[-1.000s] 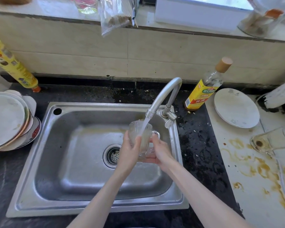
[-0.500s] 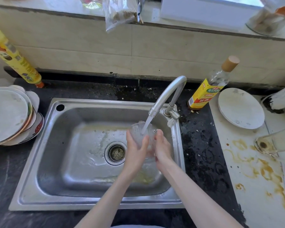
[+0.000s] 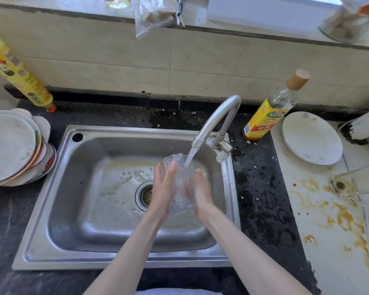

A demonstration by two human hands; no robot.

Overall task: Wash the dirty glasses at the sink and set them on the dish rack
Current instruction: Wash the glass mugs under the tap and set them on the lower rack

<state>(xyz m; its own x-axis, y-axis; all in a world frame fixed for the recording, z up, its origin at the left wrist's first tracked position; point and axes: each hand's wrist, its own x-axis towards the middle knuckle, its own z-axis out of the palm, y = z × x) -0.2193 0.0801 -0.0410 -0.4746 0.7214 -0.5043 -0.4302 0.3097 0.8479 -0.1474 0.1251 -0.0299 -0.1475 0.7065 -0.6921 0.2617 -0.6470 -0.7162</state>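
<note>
Clear ribbed glass (image 3: 180,179) sits in the centre of the frame, over the steel sink (image 3: 124,258), and we hold it between both palms. Our left hand (image 3: 163,192) presses its left side w/ fingers almost straight and close together, not curled; our right hand (image 3: 201,193) does the same on the right side. So the glass is clamped, not gripped, probably bc flat palms let us roll and rub the wet wall. Its mouth tilts up toward the faucet (image 3: 216,120) so the water stream (image 3: 189,159) falls inside.

Another dirty glass (image 3: 358,182) lies on its side at the right edge of the frame, on the stained white counter (image 3: 320,231), cut off by the border. We see no dish rack anywhere, so where the glass must go is not clear. Handle of the held glass, if it has one, is hidden by the right hand. Blur and splashing make the rim hard to read, and thumbs are not visible.
</note>
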